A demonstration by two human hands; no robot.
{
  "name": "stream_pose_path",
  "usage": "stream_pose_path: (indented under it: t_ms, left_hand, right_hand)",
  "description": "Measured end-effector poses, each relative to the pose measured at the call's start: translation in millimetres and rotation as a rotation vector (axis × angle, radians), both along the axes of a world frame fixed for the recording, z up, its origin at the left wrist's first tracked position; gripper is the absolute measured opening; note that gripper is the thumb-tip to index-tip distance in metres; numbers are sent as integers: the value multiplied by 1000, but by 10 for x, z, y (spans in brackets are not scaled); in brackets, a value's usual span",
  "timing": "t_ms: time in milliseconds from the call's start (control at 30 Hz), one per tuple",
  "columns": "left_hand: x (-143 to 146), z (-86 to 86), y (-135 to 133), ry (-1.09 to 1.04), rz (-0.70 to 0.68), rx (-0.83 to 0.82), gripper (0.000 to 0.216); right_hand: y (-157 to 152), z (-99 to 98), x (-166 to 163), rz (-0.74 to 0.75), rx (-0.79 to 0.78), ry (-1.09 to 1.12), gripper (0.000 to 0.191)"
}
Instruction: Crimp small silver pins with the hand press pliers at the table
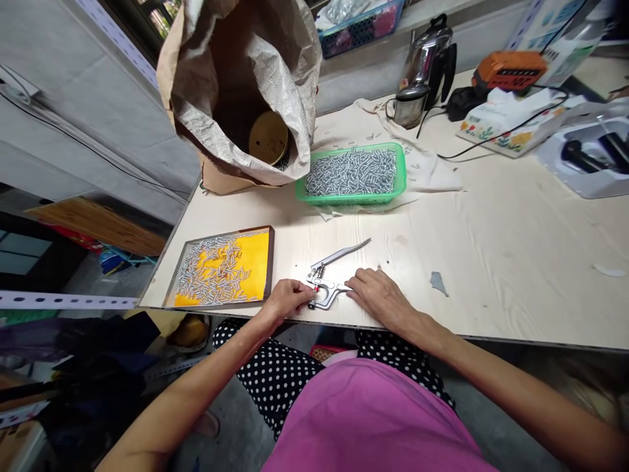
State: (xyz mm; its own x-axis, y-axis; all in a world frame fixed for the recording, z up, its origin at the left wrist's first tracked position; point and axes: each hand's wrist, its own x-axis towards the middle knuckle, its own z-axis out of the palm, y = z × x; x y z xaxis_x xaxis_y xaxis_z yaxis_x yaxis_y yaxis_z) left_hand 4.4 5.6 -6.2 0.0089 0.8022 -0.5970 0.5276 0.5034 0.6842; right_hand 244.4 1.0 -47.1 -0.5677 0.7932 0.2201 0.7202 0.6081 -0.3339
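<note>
A silver pair of hand pliers [330, 274] lies on the pale wooden table [491, 262] near its front edge, one handle pointing up and to the right. My left hand [289, 298] has its fingers pinched together at the pliers' jaw end; what they hold is too small to make out. My right hand [377, 296] rests on the lower handle, fingers curled over it. To the left sits a flat yellow tray [255, 259] strewn with small metal pieces. A green basket [400, 176] full of the same pieces stands farther back.
A large open paper sack [246, 92] stands at the back left with a round tin inside. An electric kettle [422, 72], an orange device [508, 69], cables, a printed box and a white tray with black parts fill the back right.
</note>
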Motion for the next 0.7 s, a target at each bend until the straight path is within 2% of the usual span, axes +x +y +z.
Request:
stream_pose_path:
  t_ms: [233,367,400,567,700]
  left_hand:
    - [26,98,137,36,-114,-130,25]
    - [35,146,162,56,-129,-184,27]
    - [38,148,156,67,-122,-190,29]
    - [43,125,103,77,-91,-189,34]
    - [38,104,72,78,-71,-183,35]
  right_hand:
    - [-23,-11,-20,-17,-1,-13,7]
    - [-1,48,20,12,-65,6,12]
    - [26,71,44,23,-78,20,21]
    - [301,138,199,20,-52,0,87]
    - [498,128,248,105,-101,-87,106]
